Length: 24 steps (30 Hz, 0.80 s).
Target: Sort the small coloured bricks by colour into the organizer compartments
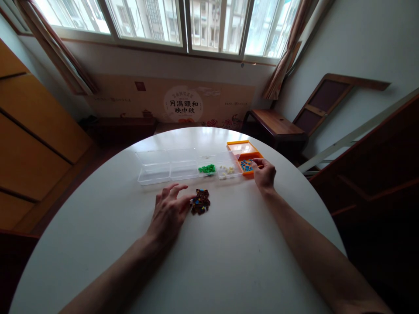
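My right hand (265, 173) is at the right side of the orange box (249, 173), fingers pinched together over its edge; what they hold, if anything, is too small to make out. Small blue pieces (245, 165) lie inside that box. Beside the pile of small dark brown pieces (203, 201), my left hand (170, 205) rests with its fingers apart, the thumb and forefinger reaching toward the pile's left edge. A few blue and yellow pieces are mixed into the brown ones.
Left of the orange box stand clear plastic boxes (153, 175) with lids raised. One holds green pieces (207, 168), another pale yellow pieces (226, 170). They all stand on a round white table (229, 261). A wooden chair (278, 122) is beyond its far right edge.
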Tool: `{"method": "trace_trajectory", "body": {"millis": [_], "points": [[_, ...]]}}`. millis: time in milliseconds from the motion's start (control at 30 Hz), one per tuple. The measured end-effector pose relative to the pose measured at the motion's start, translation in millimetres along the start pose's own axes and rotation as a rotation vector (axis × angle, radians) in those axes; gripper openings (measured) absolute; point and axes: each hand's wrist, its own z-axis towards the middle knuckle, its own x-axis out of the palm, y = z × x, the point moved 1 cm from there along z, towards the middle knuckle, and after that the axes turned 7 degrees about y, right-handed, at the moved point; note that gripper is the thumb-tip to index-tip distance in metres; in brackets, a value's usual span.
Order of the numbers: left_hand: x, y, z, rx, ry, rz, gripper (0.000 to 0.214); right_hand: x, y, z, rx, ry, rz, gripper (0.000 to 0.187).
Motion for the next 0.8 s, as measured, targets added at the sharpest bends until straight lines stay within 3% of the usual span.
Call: {"method": "trace_trajectory", "body": {"millis": [267,433,567,800], "points": [[0.5,1.0,0.9,-0.004,-0.007,-0.021,0.010,3.0,10.5,-5.8,-0.016,0.018,0.017,0.027],[-0.9,-1.2,1.1,0.003,0.006,-0.041,0.007,11.5,23.6,-17.5,-0.084,0.112,0.089,0.027],[-4.7,-3.7,1.3,0.056,-0.076,-0.030,0.008,21.0,40.2,-36.0,-0.143,0.304,0.167,0.023],[-11.2,-11.2,5.2,0.203,-0.286,-0.028,0.005,34.2,73.6,-77.9,-0.282,0.846,0.283,0.020]]}}
